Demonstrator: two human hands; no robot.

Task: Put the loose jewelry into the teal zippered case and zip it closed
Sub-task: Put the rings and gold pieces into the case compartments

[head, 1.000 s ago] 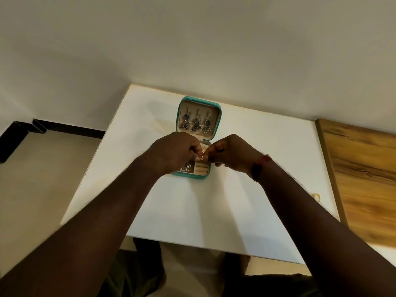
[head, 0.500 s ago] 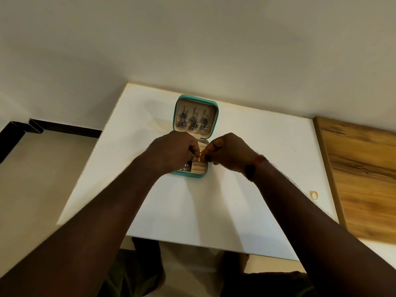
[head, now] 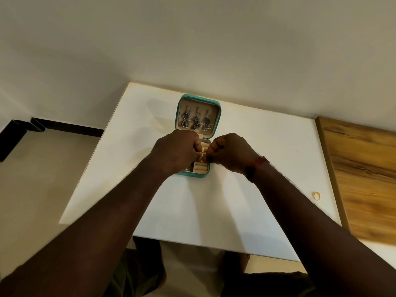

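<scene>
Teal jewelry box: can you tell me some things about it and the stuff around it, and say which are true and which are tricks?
1. The teal case lies open on the white table. True.
2. Three dangly earrings hang in its lid. True.
3. The gold ring lies left of the case. False: it lies near the table's right edge, apart from the case.
4. The left hand and the right hand both pinch a small gold piece over the case's lower half. True.
5. The red band is on the left wrist. False: it is on the right wrist.
</scene>
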